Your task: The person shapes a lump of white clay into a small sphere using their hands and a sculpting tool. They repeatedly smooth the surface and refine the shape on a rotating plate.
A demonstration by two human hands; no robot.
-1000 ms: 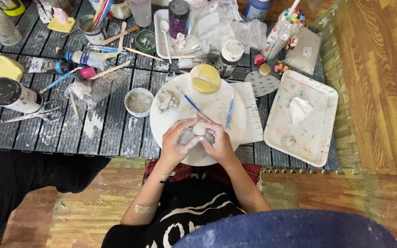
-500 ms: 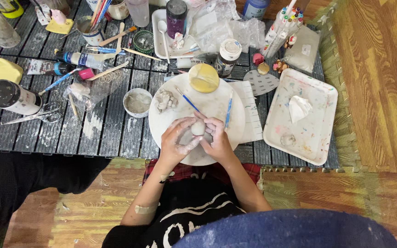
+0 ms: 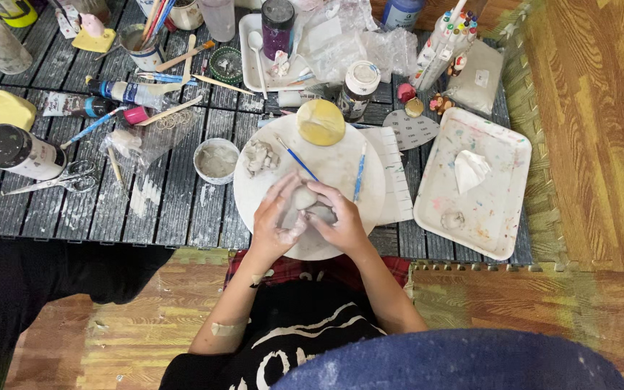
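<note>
A small grey lump of clay (image 3: pixel 305 197) sits between both hands over the near half of a round white board (image 3: pixel 341 162). My left hand (image 3: pixel 277 217) cups it from the left with fingers curled around it. My right hand (image 3: pixel 335 217) presses it from the right, fingers closed against the clay. Another rough clay piece (image 3: pixel 259 156) lies on the board's left part. A yellow disc (image 3: pixel 321 121) rests on the board's far edge. Two thin blue-handled brushes (image 3: pixel 360 172) lie across the board.
A small bowl of grey slip (image 3: pixel 216 160) stands left of the board. A paint-stained white tray (image 3: pixel 471 180) with crumpled tissue lies at the right. Scissors (image 3: pixel 52 182), a black-lidded jar (image 3: pixel 19 150), paint tubes, brush cups and marker pens (image 3: pixel 448 40) crowd the dark slatted tabletop.
Both hands have stayed over the board's near half, with fingers shifting slightly around the clay lump. Nothing else has moved.
</note>
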